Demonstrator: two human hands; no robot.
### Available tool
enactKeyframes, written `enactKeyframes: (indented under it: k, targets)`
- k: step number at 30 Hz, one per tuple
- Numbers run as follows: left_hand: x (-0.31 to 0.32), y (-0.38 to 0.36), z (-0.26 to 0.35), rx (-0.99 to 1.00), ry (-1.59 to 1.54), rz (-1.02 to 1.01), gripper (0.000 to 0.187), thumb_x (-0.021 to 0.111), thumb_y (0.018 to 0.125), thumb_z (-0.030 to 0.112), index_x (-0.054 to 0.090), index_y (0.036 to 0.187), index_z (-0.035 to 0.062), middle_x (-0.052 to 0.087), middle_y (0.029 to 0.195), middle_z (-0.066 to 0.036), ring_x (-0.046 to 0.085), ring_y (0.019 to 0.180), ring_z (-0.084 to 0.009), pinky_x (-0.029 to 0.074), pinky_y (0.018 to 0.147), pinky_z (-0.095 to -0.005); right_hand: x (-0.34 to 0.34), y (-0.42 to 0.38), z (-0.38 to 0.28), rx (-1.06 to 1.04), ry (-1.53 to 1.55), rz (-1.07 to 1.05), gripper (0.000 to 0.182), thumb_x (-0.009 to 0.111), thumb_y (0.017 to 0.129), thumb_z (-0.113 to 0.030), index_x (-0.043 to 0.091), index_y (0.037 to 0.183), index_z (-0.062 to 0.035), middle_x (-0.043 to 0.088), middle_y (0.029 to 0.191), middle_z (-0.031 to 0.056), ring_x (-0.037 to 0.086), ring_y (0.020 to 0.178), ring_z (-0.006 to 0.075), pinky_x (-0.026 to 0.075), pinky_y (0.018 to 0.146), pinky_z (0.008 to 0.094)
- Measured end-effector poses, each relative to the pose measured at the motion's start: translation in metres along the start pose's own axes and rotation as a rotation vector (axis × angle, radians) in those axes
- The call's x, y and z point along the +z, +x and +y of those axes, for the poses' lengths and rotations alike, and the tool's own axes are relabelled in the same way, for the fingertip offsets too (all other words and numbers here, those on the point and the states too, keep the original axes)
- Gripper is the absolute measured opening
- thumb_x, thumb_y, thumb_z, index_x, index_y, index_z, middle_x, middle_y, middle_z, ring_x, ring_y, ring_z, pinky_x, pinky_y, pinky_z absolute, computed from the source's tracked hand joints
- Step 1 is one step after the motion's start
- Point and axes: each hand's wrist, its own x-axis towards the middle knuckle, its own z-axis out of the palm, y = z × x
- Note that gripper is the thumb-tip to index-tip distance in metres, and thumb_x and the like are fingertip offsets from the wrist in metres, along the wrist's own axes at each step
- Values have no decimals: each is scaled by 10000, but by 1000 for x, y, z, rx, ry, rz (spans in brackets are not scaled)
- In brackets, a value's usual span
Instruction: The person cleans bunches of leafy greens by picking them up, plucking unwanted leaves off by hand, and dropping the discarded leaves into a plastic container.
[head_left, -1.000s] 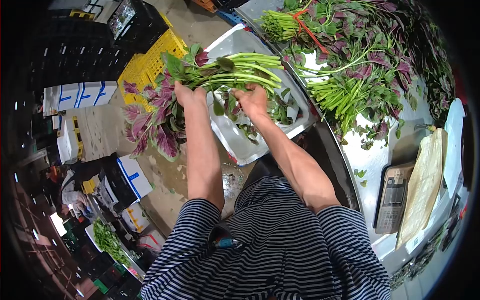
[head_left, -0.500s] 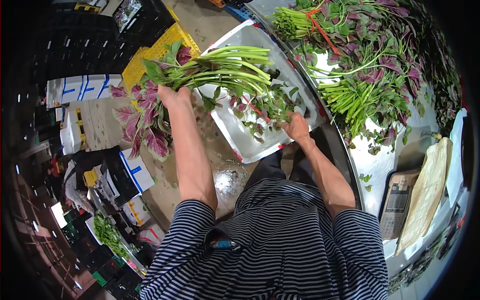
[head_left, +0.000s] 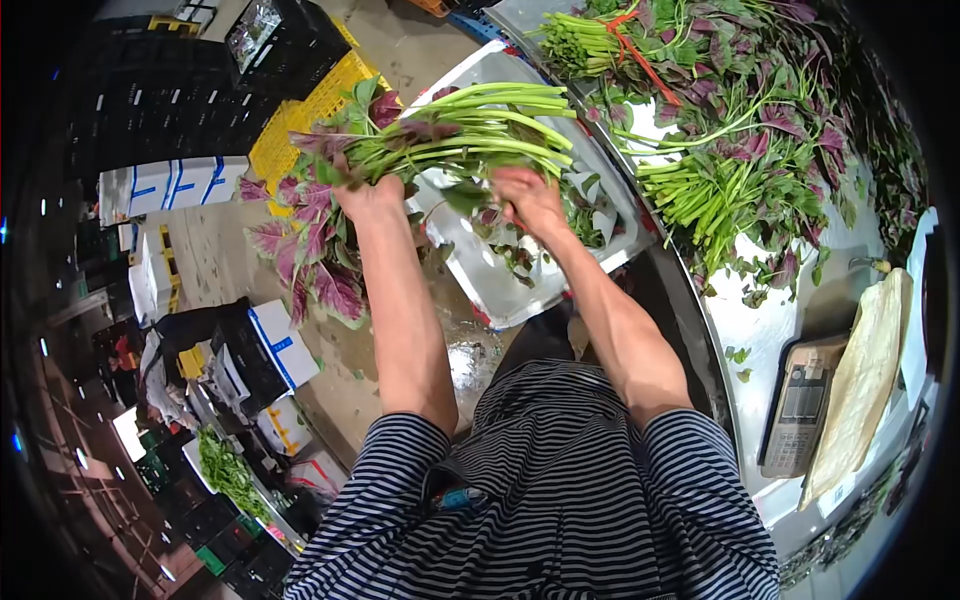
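A bunch of leafy greens (head_left: pixel 490 120), with long green stems and red-purple leaves (head_left: pixel 335 285), is gripped by my left hand (head_left: pixel 372 195). Its stems point right, over a white box (head_left: pixel 490 300) with loose leaves inside. My right hand (head_left: pixel 527 200) is just below the stems, above the box; its fingers are smeared by motion, and whether they hold anything cannot be made out. On the metal table to the right lie more bunches (head_left: pixel 700 205), and a red band (head_left: pixel 645 65) runs round one of them.
A calculator-like device (head_left: pixel 800 410) and a long pale flattened piece (head_left: pixel 862 385) lie at the table's right. Yellow crate (head_left: pixel 300 125), black crates (head_left: pixel 160 110) and white boxes (head_left: pixel 170 188) stand at the left. A tray of greens (head_left: pixel 228 470) is at lower left.
My right hand has moved up and left, from the leaves in the white box to beneath the held stems. My left hand and the bunch have shifted slightly right.
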Motion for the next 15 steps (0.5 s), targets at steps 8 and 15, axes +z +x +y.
enactKeyframes:
  k: [8, 15]
  targets:
    - [-5, 6, 9, 10, 42, -25, 377, 418, 930, 269, 553, 1179, 19, 546, 1230, -123, 521, 1105, -316, 365, 1023, -505, -96, -9, 87, -171, -727, 198, 246, 685, 771, -131, 663, 965, 19, 683, 758, 100, 619, 585, 163, 492, 555, 313]
    - [4, -6, 9, 15, 54, -29, 372, 434, 927, 270, 558, 1175, 22, 558, 1212, -126, 529, 1090, -321, 374, 1011, -514, -47, -39, 47, -522, -1118, 111, 396, 706, 761, -192, 632, 1111, -22, 670, 884, 178, 641, 793, 358, 502, 769, 372]
